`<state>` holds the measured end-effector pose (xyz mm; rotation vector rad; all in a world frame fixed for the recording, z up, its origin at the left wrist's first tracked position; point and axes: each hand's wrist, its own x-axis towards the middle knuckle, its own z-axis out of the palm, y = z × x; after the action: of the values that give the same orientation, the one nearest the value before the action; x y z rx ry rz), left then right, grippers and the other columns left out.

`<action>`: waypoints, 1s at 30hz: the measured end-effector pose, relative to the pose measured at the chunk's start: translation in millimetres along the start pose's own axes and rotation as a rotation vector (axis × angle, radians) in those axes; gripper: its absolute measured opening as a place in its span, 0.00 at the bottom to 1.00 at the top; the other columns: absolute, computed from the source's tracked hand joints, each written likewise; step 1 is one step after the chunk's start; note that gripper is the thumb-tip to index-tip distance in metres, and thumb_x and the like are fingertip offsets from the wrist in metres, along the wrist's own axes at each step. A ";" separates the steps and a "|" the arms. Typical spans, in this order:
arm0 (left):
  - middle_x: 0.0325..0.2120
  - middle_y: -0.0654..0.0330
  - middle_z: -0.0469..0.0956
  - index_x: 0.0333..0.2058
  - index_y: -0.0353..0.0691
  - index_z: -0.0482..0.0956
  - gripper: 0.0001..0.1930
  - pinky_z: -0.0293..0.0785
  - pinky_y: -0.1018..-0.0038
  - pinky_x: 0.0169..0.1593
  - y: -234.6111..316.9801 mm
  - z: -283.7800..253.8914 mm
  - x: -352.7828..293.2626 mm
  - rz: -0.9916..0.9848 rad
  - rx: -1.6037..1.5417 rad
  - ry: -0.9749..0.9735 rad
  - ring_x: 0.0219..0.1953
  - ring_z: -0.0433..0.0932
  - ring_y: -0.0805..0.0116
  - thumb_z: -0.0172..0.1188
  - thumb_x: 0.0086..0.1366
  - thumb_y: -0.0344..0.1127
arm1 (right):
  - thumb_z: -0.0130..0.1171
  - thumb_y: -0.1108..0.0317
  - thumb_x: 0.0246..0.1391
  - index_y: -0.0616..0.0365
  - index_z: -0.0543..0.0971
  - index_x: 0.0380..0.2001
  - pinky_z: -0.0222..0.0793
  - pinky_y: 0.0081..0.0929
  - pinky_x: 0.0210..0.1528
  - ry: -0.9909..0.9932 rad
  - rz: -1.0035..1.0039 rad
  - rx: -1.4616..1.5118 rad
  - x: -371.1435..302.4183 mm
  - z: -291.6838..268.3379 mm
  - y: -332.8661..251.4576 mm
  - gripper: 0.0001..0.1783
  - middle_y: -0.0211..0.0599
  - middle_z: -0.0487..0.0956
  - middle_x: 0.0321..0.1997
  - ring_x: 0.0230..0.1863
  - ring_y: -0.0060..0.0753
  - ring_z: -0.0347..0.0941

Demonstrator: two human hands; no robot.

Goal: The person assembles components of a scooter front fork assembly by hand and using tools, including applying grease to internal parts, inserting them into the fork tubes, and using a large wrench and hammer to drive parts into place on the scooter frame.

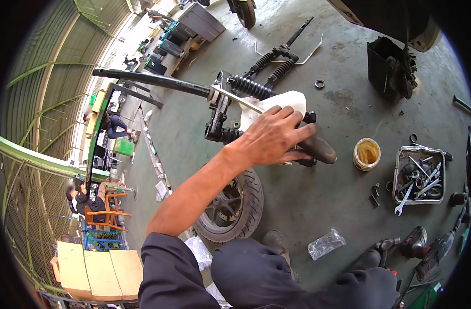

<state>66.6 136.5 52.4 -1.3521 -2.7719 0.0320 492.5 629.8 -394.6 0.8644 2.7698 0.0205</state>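
Observation:
My left hand [274, 135] reaches across a motorcycle front fork [220, 110], back of the hand up. Its fingers close round a dark brown, rounded, handle-like piece [320, 148], with the thumb below. What this piece belongs to is hidden under the hand. Beneath the fingers sits a white mudguard [292, 100] between the fork legs. A pale narrow bar [238, 98] runs from the base of the black steering stem [158, 80] towards my knuckles; its far end is covered. A wheel with a tyre [248, 206] lies under my forearm. My right hand is out of the picture.
To the right stand an open tin of yellow-brown grease [367, 154] and a tray [420, 201] of spanners. Loose bolts [374, 200] and a clear plastic bag [326, 244] lie on the floor. Further off are another fork assembly [271, 59] and a black box-shaped part [387, 69].

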 end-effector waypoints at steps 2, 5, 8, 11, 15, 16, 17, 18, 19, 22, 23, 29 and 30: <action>0.36 0.54 0.70 0.50 0.49 0.72 0.28 0.67 0.57 0.51 1.8 5.0 1.9 -0.003 0.016 0.050 0.44 0.72 0.51 0.67 0.53 0.51 | 0.65 0.64 0.47 0.57 0.70 0.51 0.64 0.42 0.51 -0.033 0.072 -0.124 -11.3 36.1 13.8 0.27 0.53 0.71 0.50 0.49 0.53 0.68; 0.38 0.54 0.69 0.52 0.50 0.71 0.29 0.65 0.55 0.53 -0.5 13.9 -3.5 0.005 0.060 0.066 0.45 0.70 0.52 0.67 0.53 0.50 | 0.64 0.64 0.48 0.57 0.70 0.49 0.64 0.39 0.47 -0.105 0.070 -0.024 -22.6 32.3 0.4 0.25 0.49 0.70 0.46 0.45 0.48 0.67; 0.38 0.54 0.68 0.52 0.51 0.71 0.30 0.66 0.55 0.52 0.4 15.0 -7.9 0.012 0.057 0.133 0.45 0.70 0.51 0.70 0.50 0.45 | 0.63 0.64 0.49 0.58 0.70 0.48 0.63 0.36 0.44 -0.138 0.059 0.046 -28.9 25.9 -10.5 0.23 0.45 0.70 0.43 0.42 0.43 0.66; 0.39 0.54 0.68 0.52 0.51 0.71 0.32 0.67 0.54 0.51 2.8 17.8 -5.9 0.012 0.022 0.187 0.45 0.69 0.51 0.72 0.47 0.41 | 0.63 0.64 0.51 0.59 0.70 0.46 0.63 0.33 0.40 -0.160 0.047 0.125 -37.8 14.8 -16.0 0.21 0.41 0.69 0.39 0.38 0.38 0.65; 0.40 0.55 0.67 0.51 0.50 0.71 0.34 0.68 0.54 0.49 1.7 18.0 -4.8 0.023 0.018 0.248 0.44 0.69 0.50 0.74 0.43 0.37 | 0.62 0.64 0.52 0.60 0.69 0.44 0.62 0.29 0.36 -0.199 0.007 0.307 -46.5 -14.7 -31.9 0.19 0.36 0.69 0.35 0.34 0.32 0.63; 0.40 0.55 0.67 0.51 0.50 0.71 0.34 0.68 0.55 0.49 0.8 18.0 -6.0 0.012 0.040 0.252 0.44 0.69 0.50 0.74 0.42 0.36 | 0.62 0.64 0.53 0.60 0.69 0.44 0.62 0.28 0.34 -0.208 -0.006 0.400 -50.0 -26.3 -38.7 0.19 0.35 0.69 0.33 0.32 0.30 0.63; 0.41 0.55 0.67 0.51 0.50 0.71 0.35 0.69 0.55 0.48 0.5 17.6 -6.1 0.006 0.036 0.235 0.44 0.69 0.50 0.74 0.41 0.34 | 0.61 0.64 0.53 0.60 0.69 0.43 0.62 0.27 0.33 -0.221 -0.017 0.515 -52.4 -43.2 -45.8 0.18 0.34 0.69 0.32 0.31 0.29 0.63; 0.41 0.55 0.67 0.51 0.50 0.71 0.35 0.69 0.55 0.48 1.0 19.1 -4.9 0.008 0.029 0.233 0.44 0.69 0.50 0.74 0.41 0.34 | 0.61 0.64 0.54 0.60 0.69 0.43 0.61 0.26 0.32 -0.233 -0.012 0.650 -51.5 -67.0 -53.6 0.18 0.32 0.69 0.31 0.30 0.27 0.62; 0.41 0.54 0.67 0.51 0.50 0.71 0.35 0.69 0.56 0.48 1.7 18.0 -2.8 0.016 0.028 0.250 0.44 0.69 0.50 0.74 0.41 0.34 | 0.61 0.64 0.54 0.61 0.69 0.42 0.61 0.25 0.31 -0.244 -0.012 0.813 -43.3 -97.1 -65.7 0.18 0.31 0.68 0.30 0.29 0.26 0.62; 0.43 0.52 0.68 0.50 0.45 0.69 0.34 0.69 0.56 0.49 2.3 13.3 2.0 -0.003 0.065 0.288 0.44 0.69 0.48 0.74 0.42 0.31 | 0.60 0.63 0.55 0.61 0.69 0.41 0.61 0.22 0.27 -0.273 -0.021 1.277 -3.8 -201.1 -120.9 0.16 0.27 0.68 0.27 0.25 0.21 0.61; 0.43 0.52 0.68 0.50 0.45 0.68 0.34 0.68 0.56 0.50 1.0 13.1 5.0 -0.004 0.061 0.306 0.45 0.69 0.48 0.74 0.42 0.30 | 0.60 0.63 0.56 0.61 0.69 0.40 0.60 0.21 0.26 -0.271 -0.053 1.393 11.0 -235.2 -144.3 0.16 0.26 0.68 0.25 0.24 0.19 0.60; 0.46 0.50 0.70 0.53 0.41 0.65 0.34 0.67 0.55 0.50 -9.9 3.9 8.1 -0.041 0.058 0.343 0.48 0.69 0.46 0.72 0.47 0.31 | 0.57 0.56 0.58 0.60 0.65 0.42 0.58 0.16 0.18 -0.184 -0.576 1.937 55.3 -339.0 -240.0 0.20 0.28 0.64 0.25 0.19 0.16 0.59; 0.44 0.50 0.71 0.52 0.40 0.65 0.34 0.67 0.56 0.50 -7.7 2.9 11.3 -0.039 0.083 0.363 0.47 0.70 0.46 0.72 0.48 0.31 | 0.57 0.56 0.58 0.60 0.65 0.42 0.58 0.16 0.18 -0.206 -0.586 1.938 57.8 -355.1 -255.9 0.20 0.28 0.64 0.25 0.19 0.16 0.59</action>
<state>53.5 140.7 50.3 -1.1521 -2.4641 -0.0899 221.4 471.7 -84.1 0.0693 1.8911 -2.7381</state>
